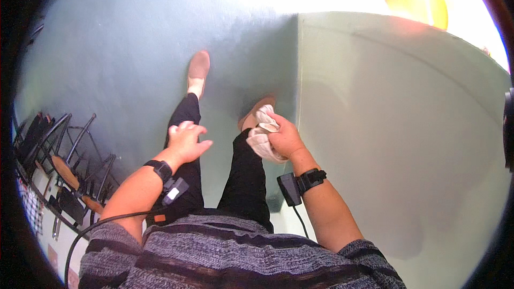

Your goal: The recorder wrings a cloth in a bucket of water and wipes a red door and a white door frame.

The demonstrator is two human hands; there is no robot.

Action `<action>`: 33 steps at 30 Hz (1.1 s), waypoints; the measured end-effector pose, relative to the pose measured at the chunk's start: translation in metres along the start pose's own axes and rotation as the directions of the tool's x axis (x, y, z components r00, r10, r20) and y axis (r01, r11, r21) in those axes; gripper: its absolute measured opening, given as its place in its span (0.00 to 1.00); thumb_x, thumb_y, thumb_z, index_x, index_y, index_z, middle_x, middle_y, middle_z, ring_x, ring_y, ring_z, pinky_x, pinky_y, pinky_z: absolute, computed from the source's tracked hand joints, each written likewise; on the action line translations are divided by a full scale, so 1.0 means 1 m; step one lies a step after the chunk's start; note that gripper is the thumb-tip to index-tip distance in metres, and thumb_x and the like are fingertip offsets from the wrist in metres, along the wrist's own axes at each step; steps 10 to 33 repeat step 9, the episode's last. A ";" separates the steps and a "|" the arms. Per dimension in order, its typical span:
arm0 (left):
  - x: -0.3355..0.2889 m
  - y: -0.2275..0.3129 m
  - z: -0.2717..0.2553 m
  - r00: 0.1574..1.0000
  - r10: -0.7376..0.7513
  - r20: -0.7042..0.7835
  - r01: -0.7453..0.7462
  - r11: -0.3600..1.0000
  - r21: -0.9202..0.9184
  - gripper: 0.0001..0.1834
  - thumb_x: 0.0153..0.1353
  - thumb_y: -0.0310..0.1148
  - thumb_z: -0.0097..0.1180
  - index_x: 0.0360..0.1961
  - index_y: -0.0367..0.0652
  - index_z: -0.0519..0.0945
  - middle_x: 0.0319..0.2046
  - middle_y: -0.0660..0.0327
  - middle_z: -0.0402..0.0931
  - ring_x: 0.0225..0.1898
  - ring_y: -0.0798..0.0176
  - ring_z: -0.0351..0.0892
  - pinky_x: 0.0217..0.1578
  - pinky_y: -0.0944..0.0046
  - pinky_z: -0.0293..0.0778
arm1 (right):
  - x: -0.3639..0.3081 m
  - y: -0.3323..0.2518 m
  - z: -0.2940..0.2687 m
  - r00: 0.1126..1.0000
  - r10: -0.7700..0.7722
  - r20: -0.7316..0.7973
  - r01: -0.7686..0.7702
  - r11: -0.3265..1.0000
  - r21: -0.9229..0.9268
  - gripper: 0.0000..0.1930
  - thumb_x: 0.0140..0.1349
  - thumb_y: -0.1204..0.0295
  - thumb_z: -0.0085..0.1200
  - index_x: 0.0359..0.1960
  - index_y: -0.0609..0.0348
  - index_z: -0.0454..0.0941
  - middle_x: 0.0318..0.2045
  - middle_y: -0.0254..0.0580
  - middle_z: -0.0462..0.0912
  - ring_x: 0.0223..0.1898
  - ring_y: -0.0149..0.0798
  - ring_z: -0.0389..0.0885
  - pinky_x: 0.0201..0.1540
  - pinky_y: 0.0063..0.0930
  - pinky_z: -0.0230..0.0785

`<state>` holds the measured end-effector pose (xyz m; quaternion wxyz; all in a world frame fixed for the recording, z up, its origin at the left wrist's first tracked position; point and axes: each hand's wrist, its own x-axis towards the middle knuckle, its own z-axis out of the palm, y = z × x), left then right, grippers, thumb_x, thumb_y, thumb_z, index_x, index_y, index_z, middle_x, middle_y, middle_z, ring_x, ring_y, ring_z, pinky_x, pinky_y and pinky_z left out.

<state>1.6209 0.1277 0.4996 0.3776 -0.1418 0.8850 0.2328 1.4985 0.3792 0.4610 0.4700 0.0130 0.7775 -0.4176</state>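
Note:
A crumpled whitish cloth [262,142] is bunched in my right hand [286,136], with the thumb and fingers closed round it. Folds of the cloth hang below and in front of the fingers, over my right shoe. My left hand [186,142] is in the air above my left thigh. Its fingers are apart and nothing shows in them. Both wrists wear black straps, each with a small dark box; a cable runs from the right box [289,189], and another dark cable passes near the left box [175,190].
A pale wall or panel [396,128] rises close on my right. At the lower left stand black metal-framed chairs or racks [67,144] with brown pieces among them. Grey-green floor [123,64] spreads ahead and left. Bright light and an orange shape [417,5] lie beyond the panel's top edge.

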 end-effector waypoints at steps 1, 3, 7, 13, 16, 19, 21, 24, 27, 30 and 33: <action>0.006 0.016 -0.007 0.999 0.019 -0.033 -0.025 0.983 -0.180 0.28 0.49 0.55 0.56 0.45 0.46 0.75 0.45 0.55 0.73 0.55 0.56 0.65 0.51 0.53 0.60 | -0.002 -0.024 0.001 0.995 -0.094 -0.029 0.096 0.990 0.101 0.24 0.48 0.78 0.51 0.52 0.59 0.71 0.45 0.49 0.77 0.47 0.44 0.76 0.50 0.29 0.66; 0.020 0.040 -0.023 0.984 0.177 0.022 -0.103 0.664 -0.741 0.36 0.55 0.57 0.52 0.59 0.46 0.63 0.55 0.53 0.65 0.59 0.54 0.61 0.56 0.59 0.60 | -0.009 -0.082 -0.001 0.978 -0.210 0.003 0.194 0.912 0.362 0.21 0.50 0.82 0.48 0.50 0.66 0.70 0.46 0.48 0.76 0.47 0.35 0.74 0.51 0.26 0.66; 0.017 0.087 -0.075 0.867 0.456 0.199 0.263 -0.080 -0.962 0.36 0.60 0.57 0.44 0.63 0.51 0.54 0.57 0.58 0.62 0.56 0.55 0.66 0.54 0.53 0.64 | -0.033 -0.144 0.009 0.952 -0.305 0.035 0.207 0.719 0.663 0.25 0.56 0.81 0.46 0.58 0.65 0.59 0.49 0.48 0.73 0.51 0.38 0.72 0.53 0.28 0.64; 0.036 0.092 -0.093 0.861 0.478 0.173 0.276 -0.153 -0.949 0.32 0.58 0.51 0.51 0.60 0.49 0.61 0.56 0.58 0.65 0.57 0.55 0.65 0.59 0.50 0.56 | -0.016 -0.143 0.010 0.861 -0.508 -0.006 0.493 0.832 0.255 0.28 0.58 0.77 0.49 0.61 0.60 0.55 0.53 0.49 0.70 0.56 0.41 0.68 0.59 0.34 0.58; 0.036 0.092 -0.093 0.861 0.478 0.173 0.276 -0.153 -0.949 0.32 0.58 0.51 0.51 0.60 0.49 0.61 0.56 0.58 0.65 0.57 0.55 0.65 0.59 0.50 0.56 | -0.016 -0.143 0.010 0.861 -0.508 -0.006 0.493 0.832 0.255 0.28 0.58 0.77 0.49 0.61 0.60 0.55 0.53 0.49 0.70 0.56 0.41 0.68 0.59 0.34 0.58; 0.036 0.092 -0.093 0.861 0.478 0.173 0.276 -0.153 -0.949 0.32 0.58 0.51 0.51 0.60 0.49 0.61 0.56 0.58 0.65 0.57 0.55 0.65 0.59 0.50 0.56 | -0.016 -0.143 0.010 0.861 -0.508 -0.006 0.493 0.832 0.255 0.28 0.58 0.77 0.49 0.61 0.60 0.55 0.53 0.49 0.70 0.56 0.41 0.68 0.59 0.34 0.58; 0.036 0.092 -0.093 0.861 0.478 0.173 0.276 -0.153 -0.949 0.32 0.58 0.51 0.51 0.60 0.49 0.61 0.56 0.58 0.65 0.57 0.55 0.65 0.59 0.50 0.56 | -0.016 -0.143 0.010 0.861 -0.508 -0.006 0.493 0.832 0.255 0.28 0.58 0.77 0.49 0.61 0.60 0.55 0.53 0.49 0.70 0.56 0.41 0.68 0.59 0.34 0.58; 0.036 0.092 -0.093 0.861 0.478 0.173 0.276 -0.153 -0.949 0.32 0.58 0.51 0.51 0.60 0.49 0.61 0.56 0.58 0.65 0.57 0.55 0.65 0.59 0.50 0.56 | -0.016 -0.143 0.010 0.861 -0.508 -0.006 0.493 0.832 0.255 0.28 0.58 0.77 0.49 0.61 0.60 0.55 0.53 0.49 0.70 0.56 0.41 0.68 0.59 0.34 0.58; 0.036 0.092 -0.093 0.861 0.478 0.173 0.276 -0.153 -0.949 0.32 0.58 0.51 0.51 0.60 0.49 0.61 0.56 0.58 0.65 0.57 0.55 0.65 0.59 0.50 0.56 | -0.016 -0.143 0.010 0.861 -0.508 -0.006 0.493 0.832 0.255 0.28 0.58 0.77 0.49 0.61 0.60 0.55 0.53 0.49 0.70 0.56 0.41 0.68 0.59 0.34 0.58; 0.036 0.092 -0.093 0.861 0.478 0.173 0.276 -0.153 -0.949 0.32 0.58 0.51 0.51 0.60 0.49 0.61 0.56 0.58 0.65 0.57 0.55 0.65 0.59 0.50 0.56 | -0.016 -0.143 0.010 0.861 -0.508 -0.006 0.493 0.832 0.255 0.28 0.58 0.77 0.49 0.61 0.60 0.55 0.53 0.49 0.70 0.56 0.41 0.68 0.59 0.34 0.58; 0.036 0.092 -0.093 0.861 0.478 0.173 0.276 -0.153 -0.949 0.32 0.58 0.51 0.51 0.60 0.49 0.61 0.56 0.58 0.65 0.57 0.55 0.65 0.59 0.50 0.56 | -0.016 -0.143 0.010 0.861 -0.508 -0.006 0.493 0.832 0.255 0.28 0.58 0.77 0.49 0.61 0.60 0.55 0.53 0.49 0.70 0.56 0.41 0.68 0.59 0.34 0.58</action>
